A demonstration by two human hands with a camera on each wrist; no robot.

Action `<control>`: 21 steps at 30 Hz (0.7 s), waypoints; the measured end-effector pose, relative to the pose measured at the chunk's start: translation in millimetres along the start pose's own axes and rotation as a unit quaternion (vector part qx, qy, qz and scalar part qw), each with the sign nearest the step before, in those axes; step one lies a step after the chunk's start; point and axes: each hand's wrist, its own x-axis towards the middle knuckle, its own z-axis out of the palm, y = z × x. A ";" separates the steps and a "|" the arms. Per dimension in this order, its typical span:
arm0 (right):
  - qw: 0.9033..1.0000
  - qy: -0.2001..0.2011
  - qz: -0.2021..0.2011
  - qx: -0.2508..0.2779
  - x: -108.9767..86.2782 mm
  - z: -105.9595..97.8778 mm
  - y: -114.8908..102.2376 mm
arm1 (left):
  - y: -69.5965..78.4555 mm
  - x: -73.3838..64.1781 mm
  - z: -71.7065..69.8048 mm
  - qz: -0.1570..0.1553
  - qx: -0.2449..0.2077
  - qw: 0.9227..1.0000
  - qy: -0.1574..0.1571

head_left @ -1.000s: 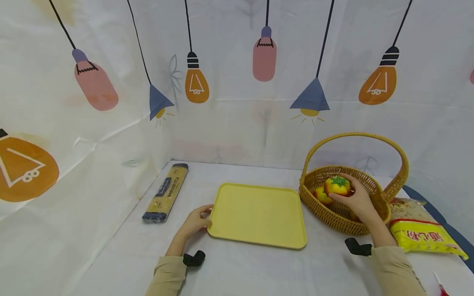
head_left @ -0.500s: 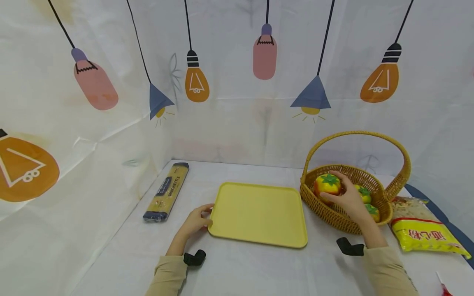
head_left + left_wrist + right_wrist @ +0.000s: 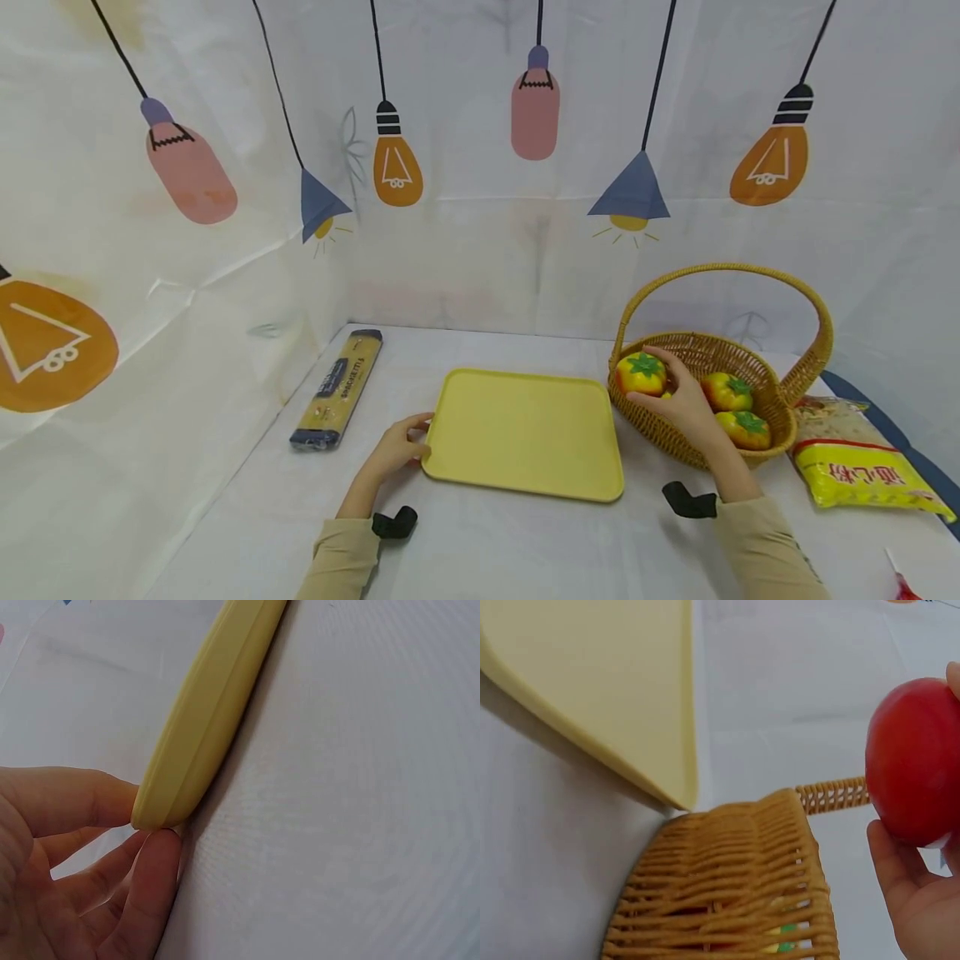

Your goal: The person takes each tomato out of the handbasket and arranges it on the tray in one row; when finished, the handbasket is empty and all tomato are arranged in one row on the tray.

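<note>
In the head view my right hand (image 3: 686,407) holds a yellow-and-red tomato (image 3: 641,373) with a green leafy top, over the left rim of the wicker basket (image 3: 663,437). Its glossy red underside faces the right wrist view, fingers round it. Two more tomatoes (image 3: 742,429) lie inside the basket on the right, and a bit of yellow shows below the held one. At the left edge of the yellow tray (image 3: 525,433), my left hand (image 3: 395,447) pinches the rim near the front corner, as the left wrist view (image 3: 172,780) confirms.
The basket's tall arched handle (image 3: 720,267) rises behind the right hand. A spaghetti pack (image 3: 337,392) lies left of the tray. Right of the basket is a yellow-and-clear bag of pasta (image 3: 870,475). A red-handled item (image 3: 905,588) is partly cut off at the front right.
My right hand has moved left with the tomato, from the basket's middle to its left rim, uncovering the other tomatoes. My left hand has stayed at the tray.
</note>
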 end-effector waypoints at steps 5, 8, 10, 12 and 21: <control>1.000 -0.011 -0.008 0.025 5.2 10.7 -0.4 | -0.9 1.3 -0.7 -0.005 0.000 1.000 0.007; 0.999 -0.016 -0.016 0.038 7.9 17.8 -1.5 | -1.9 1.8 -1.0 -0.005 0.001 1.000 0.008; 0.999 -0.018 -0.018 0.043 9.3 22.3 -2.2 | -2.7 1.8 -1.0 -0.006 0.000 1.000 0.007; 0.998 -0.024 -0.017 0.053 10.8 26.6 -3.0 | -2.8 1.7 -0.9 -0.006 -0.003 1.000 0.005; 0.995 -0.051 -0.014 0.088 15.7 47.0 -9.1 | -1.9 1.6 2.2 0.001 -0.017 1.000 0.008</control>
